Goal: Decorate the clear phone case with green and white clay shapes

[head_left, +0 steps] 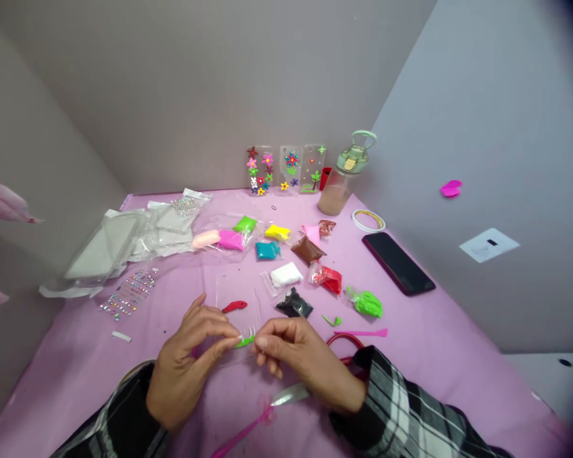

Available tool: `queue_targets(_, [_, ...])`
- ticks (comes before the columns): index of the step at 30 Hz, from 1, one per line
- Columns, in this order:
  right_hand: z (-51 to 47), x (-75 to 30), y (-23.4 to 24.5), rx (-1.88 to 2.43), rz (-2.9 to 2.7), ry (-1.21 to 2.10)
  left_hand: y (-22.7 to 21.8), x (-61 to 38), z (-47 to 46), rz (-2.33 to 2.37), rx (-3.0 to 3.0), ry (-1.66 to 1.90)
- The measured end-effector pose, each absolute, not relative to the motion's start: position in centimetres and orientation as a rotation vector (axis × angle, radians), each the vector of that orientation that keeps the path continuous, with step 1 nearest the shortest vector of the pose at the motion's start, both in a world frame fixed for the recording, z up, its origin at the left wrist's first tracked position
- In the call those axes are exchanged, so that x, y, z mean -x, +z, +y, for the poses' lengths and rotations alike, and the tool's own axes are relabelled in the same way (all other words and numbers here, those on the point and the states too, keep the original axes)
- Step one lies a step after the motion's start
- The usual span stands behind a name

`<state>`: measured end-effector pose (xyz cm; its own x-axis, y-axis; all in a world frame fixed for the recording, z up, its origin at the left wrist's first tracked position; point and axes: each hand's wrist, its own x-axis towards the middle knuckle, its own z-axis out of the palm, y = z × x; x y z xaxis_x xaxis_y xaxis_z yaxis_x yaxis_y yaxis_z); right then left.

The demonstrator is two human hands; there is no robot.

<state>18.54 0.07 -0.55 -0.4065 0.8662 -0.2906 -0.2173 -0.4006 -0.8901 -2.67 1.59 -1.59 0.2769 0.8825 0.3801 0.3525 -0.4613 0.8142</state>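
Observation:
My left hand (191, 362) and my right hand (300, 353) meet over a clear phone case (236, 292) lying flat on the pink table (434, 331). Both pinch a small green clay piece (244, 342) between their fingertips, at the case's near edge. A red clay shape (234, 306) sits on the case just beyond my fingers. Near my right wrist lie a pink clay tool (241, 434) and a red band (344, 340).
Small bags of clay lie beyond: black (294, 304), white (286, 275), red (327, 278), green (367, 303), brown (307, 249), teal (267, 250). Gem sticker sheets (128, 294) and empty packaging (124, 245) are left. A dark phone (397, 262), bottle (341, 175) and decorated cases (286, 168) stand behind.

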Motion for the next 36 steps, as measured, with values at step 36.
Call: queue_targets(36, [-0.11, -18.62, -0.03, 1.078, -0.940, 1.945, -0.99, 1.77, 1.16, 1.011, -2.051, 1.050])
